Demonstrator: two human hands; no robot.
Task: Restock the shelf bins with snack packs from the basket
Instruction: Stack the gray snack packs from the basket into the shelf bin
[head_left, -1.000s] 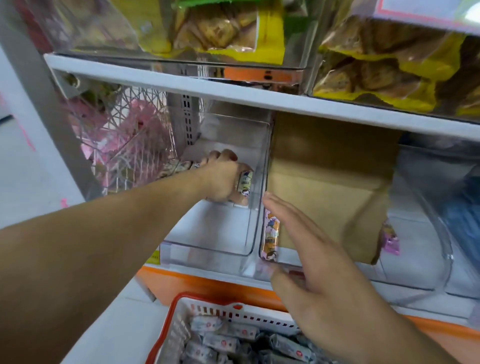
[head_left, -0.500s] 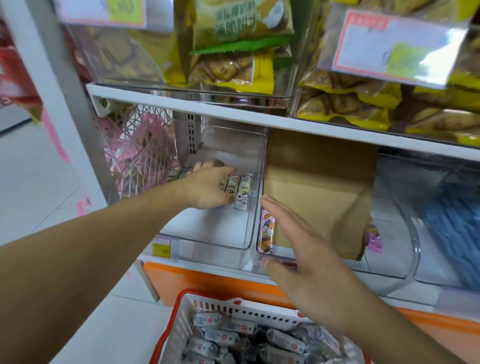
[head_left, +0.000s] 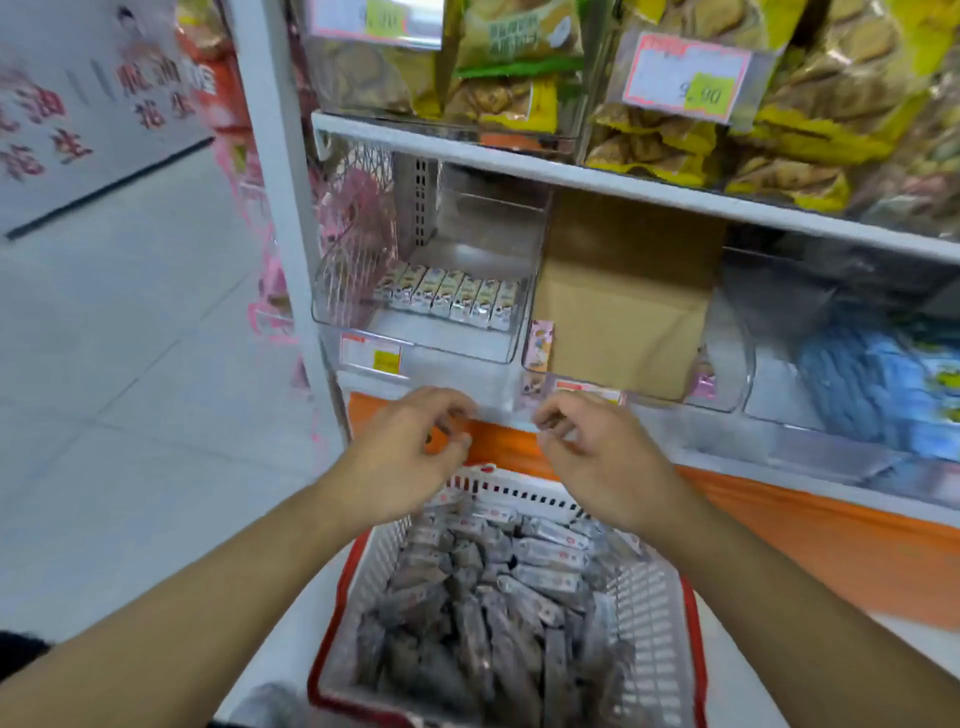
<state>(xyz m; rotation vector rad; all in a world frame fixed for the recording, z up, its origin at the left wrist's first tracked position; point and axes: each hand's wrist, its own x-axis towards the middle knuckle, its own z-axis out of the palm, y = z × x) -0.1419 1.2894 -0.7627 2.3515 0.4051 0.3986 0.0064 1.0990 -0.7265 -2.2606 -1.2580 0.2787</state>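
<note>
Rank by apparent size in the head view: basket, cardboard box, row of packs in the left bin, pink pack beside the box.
1. basket, largest, though it is nearest the camera, which inflates it
2. cardboard box
3. row of packs in the left bin
4. pink pack, smallest

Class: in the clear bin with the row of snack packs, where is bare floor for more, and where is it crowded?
Bare floor lies in the clear bin between its front lip and the row of snack packs, and behind that row. The neighbouring bin is crowded by a cardboard box.
</note>
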